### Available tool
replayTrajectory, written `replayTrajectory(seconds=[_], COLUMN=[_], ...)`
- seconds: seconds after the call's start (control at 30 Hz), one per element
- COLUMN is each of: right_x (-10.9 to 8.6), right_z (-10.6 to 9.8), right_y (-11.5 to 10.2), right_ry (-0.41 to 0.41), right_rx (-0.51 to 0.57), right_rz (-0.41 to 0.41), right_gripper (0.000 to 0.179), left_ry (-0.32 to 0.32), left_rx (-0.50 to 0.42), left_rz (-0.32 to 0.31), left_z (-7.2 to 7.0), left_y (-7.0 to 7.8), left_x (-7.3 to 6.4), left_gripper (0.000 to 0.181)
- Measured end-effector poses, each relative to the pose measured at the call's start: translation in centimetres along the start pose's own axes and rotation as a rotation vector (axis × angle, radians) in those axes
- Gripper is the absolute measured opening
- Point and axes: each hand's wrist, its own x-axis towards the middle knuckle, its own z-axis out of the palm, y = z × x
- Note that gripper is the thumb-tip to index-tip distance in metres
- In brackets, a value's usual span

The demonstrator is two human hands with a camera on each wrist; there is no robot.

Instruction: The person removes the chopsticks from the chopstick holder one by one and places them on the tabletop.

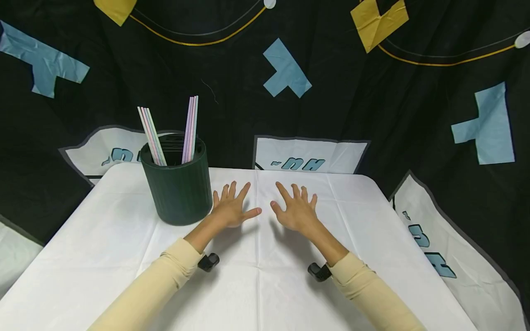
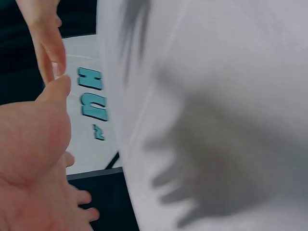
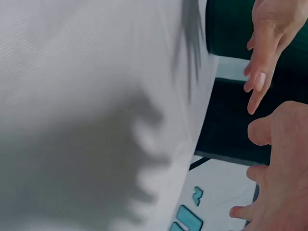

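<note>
My left hand (image 1: 230, 210) hovers over the white table (image 1: 232, 294) with its fingers spread, just right of a dark green bin (image 1: 178, 193). Opposite it, my right hand (image 1: 296, 212) is also spread above the cloth, thumb toward the left one. Neither hand holds anything, and both cast shadows on the cloth below. Two bundles of pastel straws stand in the bin: one bundle (image 1: 152, 137) leans left, the other bundle (image 1: 190, 129) is nearly upright. The lower ends of the straws are hidden inside the bin.
Behind the table hangs a black cloth (image 1: 232, 110) with blue tape pieces (image 1: 287, 69) and yellow ones (image 1: 378, 23). White lettered sheets (image 1: 310, 155) show at the table's back edge and along its right side (image 1: 463, 257). Fold creases run across the tablecloth.
</note>
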Motion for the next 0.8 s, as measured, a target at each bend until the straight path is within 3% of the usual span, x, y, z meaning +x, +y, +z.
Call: replayTrajectory(seconds=[0.3,0.43,0.8], right_x=[0.1,0.6,2.7], right_z=[-2.3,-3.4,-5.7], right_y=[-2.5,-3.9,-7.7], right_ry=[0.028,-0.011,-0.078], right_rx=[0.016,0.066,0.201], right_rz=[-0.081,-0.108,-0.169], right_gripper=[0.063,0.064,0.063], left_ry=[-0.113,-0.143,-0.113], left_rx=[-0.073,-0.111,-0.166], left_rz=[0.078,0.092,0.144], left_z=[-4.7,-7.0,-13.0], left_y=[-0.5,-1.0,-3.6], left_x=[-2.2,-3.6,-7.3], left_gripper=[0.085,0.081,0.064])
